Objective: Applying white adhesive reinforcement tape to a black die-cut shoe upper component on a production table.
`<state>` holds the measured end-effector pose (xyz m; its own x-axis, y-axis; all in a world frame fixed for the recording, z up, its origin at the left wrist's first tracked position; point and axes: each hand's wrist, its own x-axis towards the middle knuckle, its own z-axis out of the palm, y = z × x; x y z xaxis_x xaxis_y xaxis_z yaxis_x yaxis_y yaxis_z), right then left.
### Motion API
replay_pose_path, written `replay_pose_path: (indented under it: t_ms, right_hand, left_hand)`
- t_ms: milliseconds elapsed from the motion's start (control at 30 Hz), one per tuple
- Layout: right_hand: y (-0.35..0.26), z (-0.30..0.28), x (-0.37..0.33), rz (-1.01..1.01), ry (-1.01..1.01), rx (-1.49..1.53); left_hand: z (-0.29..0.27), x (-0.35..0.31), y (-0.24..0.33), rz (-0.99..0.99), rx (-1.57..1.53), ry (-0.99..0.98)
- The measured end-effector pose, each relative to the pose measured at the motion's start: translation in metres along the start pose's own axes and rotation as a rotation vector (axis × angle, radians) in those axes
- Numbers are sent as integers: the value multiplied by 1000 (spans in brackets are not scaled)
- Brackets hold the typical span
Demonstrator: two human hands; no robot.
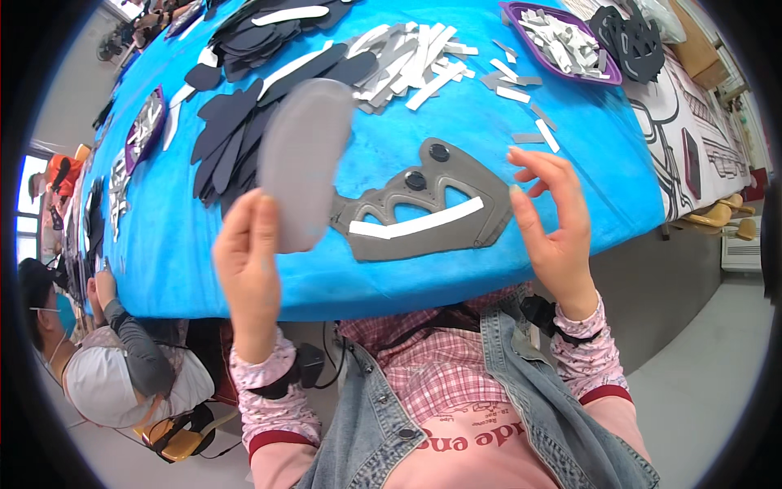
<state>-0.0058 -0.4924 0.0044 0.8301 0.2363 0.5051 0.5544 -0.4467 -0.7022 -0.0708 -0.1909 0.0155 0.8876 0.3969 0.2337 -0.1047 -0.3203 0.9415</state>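
Note:
My left hand (251, 257) pinches the lower left edge of a grey insole-shaped pad (308, 159), thumb in front, and holds it upright above the table. The pad is slightly blurred. Right of it lies a flat grey-brown shoe-upper piece (375, 246) with triangular cut-outs and two round black dots. A white strip (436, 222), bent near its left end, lies across the piece below the cut-outs. My right hand (558, 216) hovers by the right end of this piece, fingers curled but apart from the thumb, with nothing visible between them.
Dark insole-shaped pads (224, 147) lie heaped behind the held pad. Loose white and grey strips (411, 61) are piled farther back. A purple tray (617, 78) of short strips stands at the far right on the blue table cover (603, 179). Another person (122, 367) sits at the left.

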Motion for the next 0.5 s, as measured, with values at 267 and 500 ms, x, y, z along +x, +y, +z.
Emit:
replay_pose_path:
  t_ms: [267,500]
  right_hand:
    - [-20,11,29,115,-201,465]
    - [-29,17,31,138,-149,587]
  left_hand:
    - [32,1,25,-10,-107,-330]
    - [36,-3,30,-59,-94,-362]
